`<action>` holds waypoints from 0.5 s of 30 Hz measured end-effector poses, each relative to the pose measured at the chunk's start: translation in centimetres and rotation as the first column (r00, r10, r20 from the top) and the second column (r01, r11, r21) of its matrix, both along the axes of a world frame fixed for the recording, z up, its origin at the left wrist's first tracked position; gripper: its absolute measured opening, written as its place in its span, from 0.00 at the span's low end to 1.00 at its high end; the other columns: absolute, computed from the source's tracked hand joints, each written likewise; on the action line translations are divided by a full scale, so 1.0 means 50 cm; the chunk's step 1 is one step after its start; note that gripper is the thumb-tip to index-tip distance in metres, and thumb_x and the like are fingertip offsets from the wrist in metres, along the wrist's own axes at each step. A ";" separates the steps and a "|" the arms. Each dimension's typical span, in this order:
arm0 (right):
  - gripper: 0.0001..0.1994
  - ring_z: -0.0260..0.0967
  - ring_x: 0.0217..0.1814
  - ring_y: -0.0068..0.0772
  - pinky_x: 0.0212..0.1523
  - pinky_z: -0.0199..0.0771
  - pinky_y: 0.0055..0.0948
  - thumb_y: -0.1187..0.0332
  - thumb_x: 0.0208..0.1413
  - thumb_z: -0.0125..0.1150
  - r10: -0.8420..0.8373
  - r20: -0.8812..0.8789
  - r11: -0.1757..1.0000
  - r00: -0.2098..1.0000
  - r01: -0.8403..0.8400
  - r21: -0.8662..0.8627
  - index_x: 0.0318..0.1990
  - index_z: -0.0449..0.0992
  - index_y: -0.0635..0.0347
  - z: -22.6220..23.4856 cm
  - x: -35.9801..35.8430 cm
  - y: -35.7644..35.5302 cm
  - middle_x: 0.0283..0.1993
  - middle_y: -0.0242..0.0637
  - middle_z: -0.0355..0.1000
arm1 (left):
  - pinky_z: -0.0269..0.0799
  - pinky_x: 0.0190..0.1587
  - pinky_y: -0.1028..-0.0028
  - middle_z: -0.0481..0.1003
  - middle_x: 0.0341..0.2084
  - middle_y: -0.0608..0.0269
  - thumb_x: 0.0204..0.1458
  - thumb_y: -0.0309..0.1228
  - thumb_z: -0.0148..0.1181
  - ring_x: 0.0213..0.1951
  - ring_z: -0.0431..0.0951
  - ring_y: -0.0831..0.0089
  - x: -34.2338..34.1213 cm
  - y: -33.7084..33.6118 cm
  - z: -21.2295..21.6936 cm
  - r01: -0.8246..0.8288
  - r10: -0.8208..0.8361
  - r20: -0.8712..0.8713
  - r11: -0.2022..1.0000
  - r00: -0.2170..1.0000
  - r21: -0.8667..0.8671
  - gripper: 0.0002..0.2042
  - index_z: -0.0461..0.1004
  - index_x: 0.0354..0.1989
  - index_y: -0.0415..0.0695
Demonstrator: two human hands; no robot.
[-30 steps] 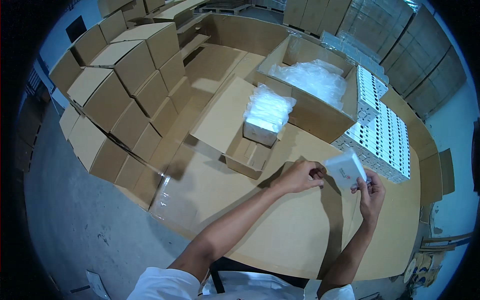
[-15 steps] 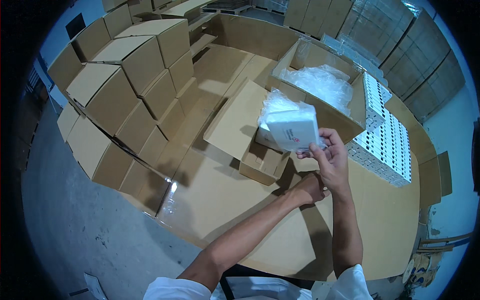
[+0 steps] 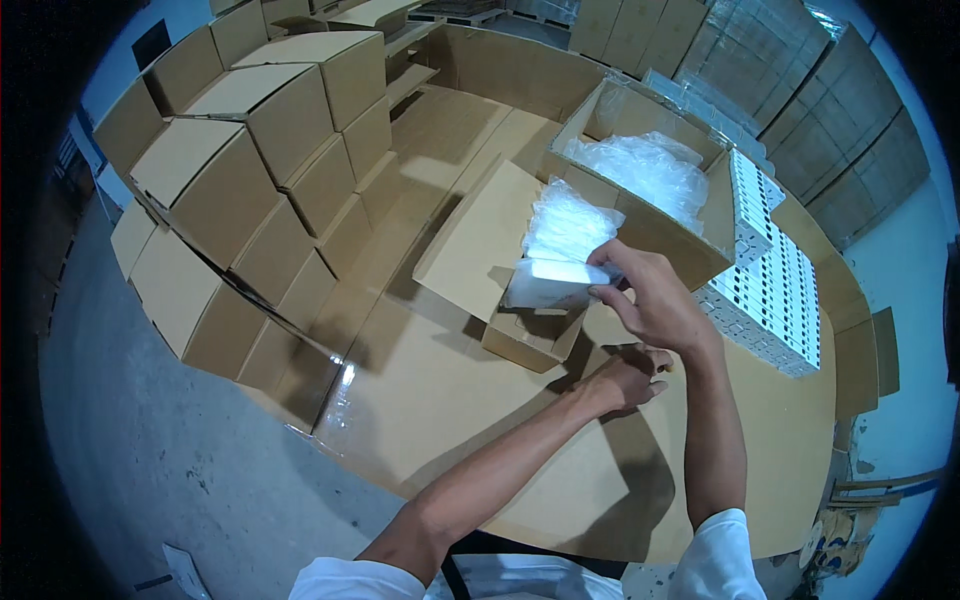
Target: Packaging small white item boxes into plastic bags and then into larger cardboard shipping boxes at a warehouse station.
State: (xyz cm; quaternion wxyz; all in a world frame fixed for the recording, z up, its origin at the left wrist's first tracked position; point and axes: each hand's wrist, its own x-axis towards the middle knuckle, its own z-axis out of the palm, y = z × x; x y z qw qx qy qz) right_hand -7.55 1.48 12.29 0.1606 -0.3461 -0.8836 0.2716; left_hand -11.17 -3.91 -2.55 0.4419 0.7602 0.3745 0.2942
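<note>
A white, flat pack in clear plastic (image 3: pixel 555 272) is tipped down into the mouth of a small open carton (image 3: pixel 528 345). My right hand (image 3: pixel 660 295) grips its right end between thumb and fingers. Behind it in that carton stands a row of similar packs in bubbly clear wrap (image 3: pixel 565 222). The carton's lid (image 3: pixel 470 240) is folded back to the left. Just below my right hand, my left hand (image 3: pixel 630 380) hovers over the cardboard surface with its fingers curled in; whatever may be in them is too small to make out.
A larger open box (image 3: pixel 650 215) behind holds crumpled clear plastic bags (image 3: pixel 645 175). Stacked white boxes with dark marks (image 3: pixel 770 300) stand at the right. Closed brown cartons (image 3: pixel 240 170) are piled on the left. Everything rests on a large cardboard-covered surface (image 3: pixel 450 420).
My right hand has lowered the white pack from above the small carton into its opening, tilting it from face-on to edge-up. My left hand has stayed nearly in place.
</note>
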 end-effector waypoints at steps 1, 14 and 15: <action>0.13 0.74 0.42 0.60 0.43 0.73 0.47 0.75 0.56 0.62 -0.030 0.018 0.999 0.999 0.030 0.024 0.47 0.69 0.64 -0.006 -0.008 -0.005 0.39 0.58 0.75 | 0.68 0.55 0.56 0.77 0.46 0.48 0.58 0.38 0.60 0.51 0.75 0.52 0.001 -0.003 -0.006 0.000 0.000 -0.002 1.000 1.000 -0.002 0.19 0.72 0.52 0.39; 0.13 0.70 0.44 0.62 0.45 0.72 0.51 0.79 0.54 0.62 -0.323 -0.069 0.872 0.944 0.325 0.367 0.45 0.68 0.69 -0.108 -0.031 -0.058 0.43 0.54 0.68 | 0.67 0.54 0.63 0.75 0.42 0.55 0.56 0.38 0.61 0.46 0.74 0.60 0.026 0.019 -0.039 -0.001 -0.036 0.233 0.988 0.972 0.158 0.17 0.73 0.47 0.38; 0.13 0.70 0.44 0.61 0.45 0.72 0.51 0.79 0.53 0.62 -0.307 -0.101 0.876 0.946 0.322 0.359 0.45 0.68 0.69 -0.109 -0.034 -0.056 0.42 0.53 0.68 | 0.68 0.53 0.63 0.75 0.41 0.55 0.56 0.38 0.62 0.45 0.75 0.60 0.024 0.020 -0.042 -0.022 -0.021 0.245 0.985 0.969 0.169 0.17 0.74 0.46 0.37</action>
